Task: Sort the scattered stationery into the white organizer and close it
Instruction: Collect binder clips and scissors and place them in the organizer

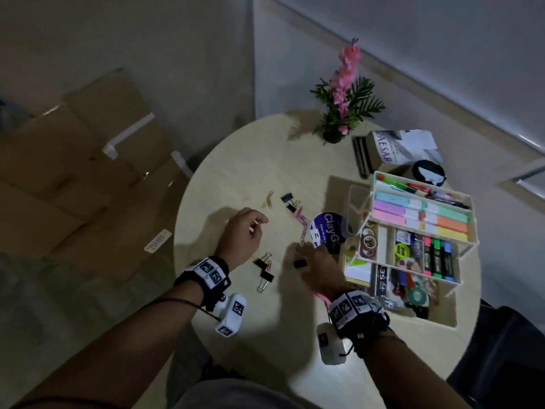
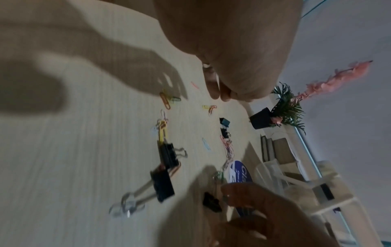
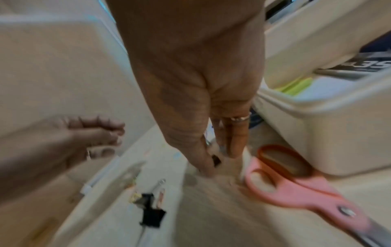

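Note:
The white organizer (image 1: 473, 222) stands open at the table's right, its trays full of highlighters, tapes and pens. My left hand (image 1: 256, 224) hovers over the table's middle, fingers curled round a small pale paper clip (image 1: 252, 227). My right hand (image 1: 303, 258), beside the organizer's near-left corner, pinches a small black binder clip (image 3: 215, 160) between thumb and fingers. Between the hands lie two larger black binder clips (image 1: 264, 270). More binder clips (image 1: 287, 199) and coloured paper clips (image 1: 269, 199) are scattered farther out. Pink scissors (image 3: 296, 188) lie under my right wrist.
A purple round lid (image 1: 328, 231) lies against the organizer's left side. A potted pink flower (image 1: 333, 135), a book (image 1: 392, 149) and a dark cup (image 1: 429, 172) stand at the back. Cardboard boxes (image 1: 88, 172) sit on the floor beyond the table's left edge.

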